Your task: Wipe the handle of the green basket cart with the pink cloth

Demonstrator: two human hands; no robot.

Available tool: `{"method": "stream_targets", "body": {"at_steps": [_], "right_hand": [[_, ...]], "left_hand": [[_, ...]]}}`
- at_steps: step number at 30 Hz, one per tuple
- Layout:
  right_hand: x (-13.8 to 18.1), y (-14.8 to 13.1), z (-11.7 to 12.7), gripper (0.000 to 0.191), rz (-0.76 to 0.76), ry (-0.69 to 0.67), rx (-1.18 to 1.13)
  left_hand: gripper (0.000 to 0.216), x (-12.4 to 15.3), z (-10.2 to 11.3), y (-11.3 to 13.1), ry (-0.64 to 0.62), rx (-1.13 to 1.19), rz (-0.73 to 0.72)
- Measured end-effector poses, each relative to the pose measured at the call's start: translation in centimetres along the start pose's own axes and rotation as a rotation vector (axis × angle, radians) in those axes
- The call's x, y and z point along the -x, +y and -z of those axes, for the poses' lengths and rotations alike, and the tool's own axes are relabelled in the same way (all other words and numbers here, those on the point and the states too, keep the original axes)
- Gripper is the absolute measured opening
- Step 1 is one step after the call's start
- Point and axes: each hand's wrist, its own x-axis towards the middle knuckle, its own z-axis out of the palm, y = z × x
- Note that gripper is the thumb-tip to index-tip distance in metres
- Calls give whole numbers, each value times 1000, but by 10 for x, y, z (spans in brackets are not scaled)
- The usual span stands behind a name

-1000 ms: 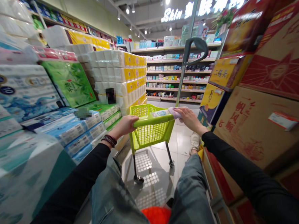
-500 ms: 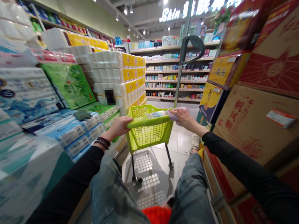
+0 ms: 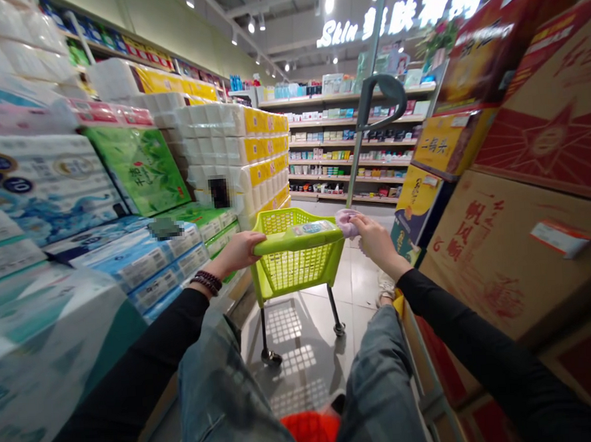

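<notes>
A small lime-green shopping cart (image 3: 298,267) stands in front of me, its handle bar (image 3: 281,242) toward me and a printed label on the bar. My left hand (image 3: 247,248) is closed round the handle's left end, a dark beaded bracelet on its wrist. In my right hand (image 3: 371,236) is a bunched pale purple cloth (image 3: 346,223), pinched by the fingers. The cloth touches the right end of the handle. Part of the cloth is hidden behind my fingers.
Stacked tissue packs (image 3: 162,249) line the left side. Cardboard boxes (image 3: 518,254) are piled close on the right. A glass door with a grey handle (image 3: 381,102) stands beyond the cart, before shelves (image 3: 349,122) of small goods. My knees flank the cart's wheels.
My right hand has slid slightly outward and lower at the handle's right end, and the cloth now bunches over that end. My left hand keeps its place.
</notes>
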Motion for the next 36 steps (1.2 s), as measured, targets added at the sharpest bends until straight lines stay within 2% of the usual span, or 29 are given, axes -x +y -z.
{"method": "stream_targets", "body": {"at_steps": [5, 9, 13, 19, 22, 25, 27, 29, 33, 35, 36], "right_hand": [[5, -23, 28, 50, 42, -130, 109], [8, -24, 41, 49, 143, -169, 101], [16, -30, 38, 43, 265, -33, -52], [12, -65, 8, 42, 340, 160, -264], [9, -49, 6, 33, 270, 178, -290], [10, -17, 15, 28, 192, 104, -339], [10, -10, 18, 27, 147, 51, -326], [7, -23, 16, 27, 126, 23, -246], [1, -77, -3, 41, 123, 66, -50], [2, -86, -9, 49, 169, 85, -2], [4, -82, -10, 51, 222, 75, 6]], "left_hand": [[16, 14, 0, -21, 50, 14, -11], [19, 16, -4, -38, 74, 15, 13], [25, 11, -10, -48, 91, 25, 78], [29, -1, -17, -54, 58, 67, 86], [27, -5, -19, -59, 50, 100, 77], [29, -8, -20, -62, 61, 116, 86], [30, -9, -21, -61, 64, 106, 99], [30, -11, -22, -59, 60, 92, 106], [29, -12, -22, -59, 60, 86, 105], [29, -11, -21, -62, 57, 93, 98], [29, -10, -20, -64, 59, 95, 96]]}}
